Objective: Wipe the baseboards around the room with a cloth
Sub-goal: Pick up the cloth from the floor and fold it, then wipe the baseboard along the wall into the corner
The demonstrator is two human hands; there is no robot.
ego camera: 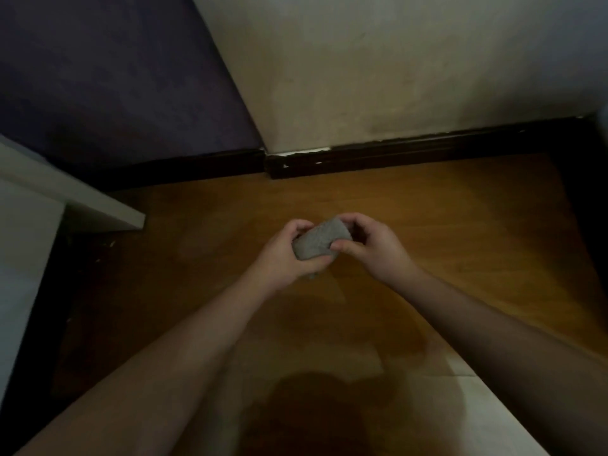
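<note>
Nearest you, at six o'clock, both bare forearms reach forward over the wooden floor point(427, 225), converging toward the middle of the view. Your left hand point(283, 255) has its fingers point(301, 227) curled round the lower left end of the grey cloth point(319, 240), which is bunched into a compact wad; your right hand point(375, 245) pinches its upper right end between thumb and curled fingers. The cloth is held in the air above the floor, touching no surface.

You look to be folding or readying the cloth, not wiping: neither hand is near the trim. The next move, as I judge it, calls for settling the wad into one hand with a flat face outward, then crouching lower and reaching toward twelve o'clock.

Farther on, the dark baseboard point(411, 154) runs from nine to two o'clock under a cream wall point(394, 77) and a purple wall point(115, 77), with pale chips near the joint. A white furniture edge point(82, 205) juts in at nine o'clock.
</note>
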